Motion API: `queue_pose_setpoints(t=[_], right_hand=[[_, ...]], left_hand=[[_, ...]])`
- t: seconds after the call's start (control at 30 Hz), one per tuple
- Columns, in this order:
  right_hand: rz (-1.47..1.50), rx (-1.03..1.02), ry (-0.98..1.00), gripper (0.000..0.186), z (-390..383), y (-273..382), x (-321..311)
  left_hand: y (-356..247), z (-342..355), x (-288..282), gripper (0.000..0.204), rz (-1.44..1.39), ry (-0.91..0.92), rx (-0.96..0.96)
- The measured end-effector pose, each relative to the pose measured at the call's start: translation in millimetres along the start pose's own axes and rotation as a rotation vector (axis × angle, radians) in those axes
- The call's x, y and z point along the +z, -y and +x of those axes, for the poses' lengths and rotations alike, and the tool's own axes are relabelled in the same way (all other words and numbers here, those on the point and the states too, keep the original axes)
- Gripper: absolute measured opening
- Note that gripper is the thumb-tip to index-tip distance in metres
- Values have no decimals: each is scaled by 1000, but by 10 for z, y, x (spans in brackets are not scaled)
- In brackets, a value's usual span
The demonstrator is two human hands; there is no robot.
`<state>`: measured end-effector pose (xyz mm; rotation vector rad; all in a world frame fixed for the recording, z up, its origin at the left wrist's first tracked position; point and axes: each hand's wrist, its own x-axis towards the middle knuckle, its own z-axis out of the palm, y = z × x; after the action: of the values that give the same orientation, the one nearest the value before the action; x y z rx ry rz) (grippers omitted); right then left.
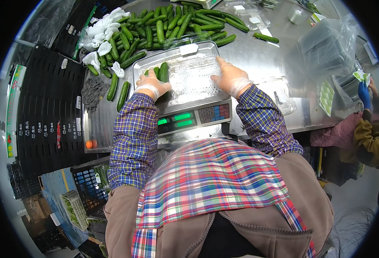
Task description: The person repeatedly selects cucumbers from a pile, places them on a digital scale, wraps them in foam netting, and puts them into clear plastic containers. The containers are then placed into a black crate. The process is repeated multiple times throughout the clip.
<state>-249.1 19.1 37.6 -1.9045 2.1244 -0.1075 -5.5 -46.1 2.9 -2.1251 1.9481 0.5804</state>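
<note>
A digital scale (194, 118) with a steel pan (140, 64) stands before me, its display lit green. On the pan rests a clear plastic tray (194, 81) with a clear lid (188, 48) raised at its far side. My left hand (151, 86), in a thin clear glove, is closed around a few green cucumbers (164, 73) at the pan's left side; its fingertips are partly hidden. At the right rim of the clear tray, my gloved right hand (231, 77) grips with thumb and fingers.
A big heap of cucumbers (172, 26) lies beyond the scale, with white foam netting (99, 34) to its left. Bagged clear containers (327, 43) stand on the steel table's right. Black crates (47, 94) rise at left. Another person's blue-gloved hand (364, 94) is at far right.
</note>
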Motion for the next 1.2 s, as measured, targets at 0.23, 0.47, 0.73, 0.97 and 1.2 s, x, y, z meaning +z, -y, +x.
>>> queue_pose_setpoints(t=[0.23, 0.47, 0.73, 0.97, 1.2], right_hand=[[89, -510, -355, 24, -154, 139, -33], [-215, -483, 28, 25, 155, 338, 330], [-133, -466, 154, 27, 234, 327, 295], [-278, -519, 155, 34, 224, 457, 303], [-380, -649, 171, 19, 378, 464, 375]], left_hand=[[-120, -26, 31, 100, 72, -67, -73], [196, 72, 72, 88, -329, -225, 5], [350, -35, -61, 72, -1048, -309, 366], [-16, -259, -261, 68, -1203, -197, 534], [-4, -337, -284, 67, -1295, -164, 569]])
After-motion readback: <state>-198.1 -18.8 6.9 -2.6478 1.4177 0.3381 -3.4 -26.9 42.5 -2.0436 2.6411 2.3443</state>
